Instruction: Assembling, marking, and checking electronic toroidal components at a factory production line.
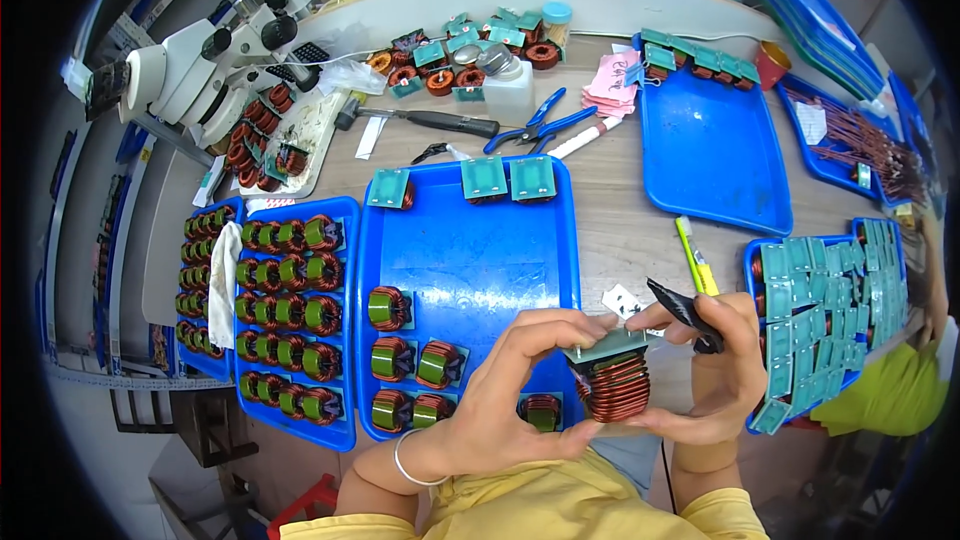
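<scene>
Copper-wound coil (pixel 617 388), held up between four and five o'clock.
If my fingertips slid off the thin edge of its green circuit board (pixel 608 345), the part could twist and drop; the black tool (pixel 688 316) crowding the same space might also nick the windings. My left hand (pixel 515 385) has a grip spanning the part's height, fingers on the board, thumb beneath; my right hand (pixel 735 370) has its grip closed round the tool, thumb against the coil's underside.
</scene>
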The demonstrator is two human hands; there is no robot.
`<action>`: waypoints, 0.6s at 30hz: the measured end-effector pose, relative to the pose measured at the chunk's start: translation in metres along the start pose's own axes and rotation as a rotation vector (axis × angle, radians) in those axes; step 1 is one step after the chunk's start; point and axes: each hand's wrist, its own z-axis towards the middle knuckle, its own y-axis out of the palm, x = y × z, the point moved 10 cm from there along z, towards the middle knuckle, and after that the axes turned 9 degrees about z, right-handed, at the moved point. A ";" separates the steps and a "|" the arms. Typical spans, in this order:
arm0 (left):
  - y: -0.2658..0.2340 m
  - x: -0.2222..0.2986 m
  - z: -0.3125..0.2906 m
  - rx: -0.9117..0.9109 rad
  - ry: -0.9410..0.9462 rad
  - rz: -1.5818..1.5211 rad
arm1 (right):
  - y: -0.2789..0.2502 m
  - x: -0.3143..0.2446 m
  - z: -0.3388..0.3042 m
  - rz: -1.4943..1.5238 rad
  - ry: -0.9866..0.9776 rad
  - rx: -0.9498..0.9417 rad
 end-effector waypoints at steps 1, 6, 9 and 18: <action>-0.001 0.000 0.000 -0.002 0.001 -0.001 | 0.000 -0.001 -0.001 0.009 -0.028 0.010; -0.002 -0.004 -0.002 0.092 -0.074 -0.109 | 0.001 -0.002 0.001 0.041 -0.036 0.017; 0.001 -0.009 -0.004 0.045 -0.101 0.083 | 0.006 -0.003 0.002 -0.009 -0.020 -0.049; -0.002 0.000 0.001 -0.009 -0.109 0.195 | 0.004 0.002 0.005 0.081 0.020 -0.023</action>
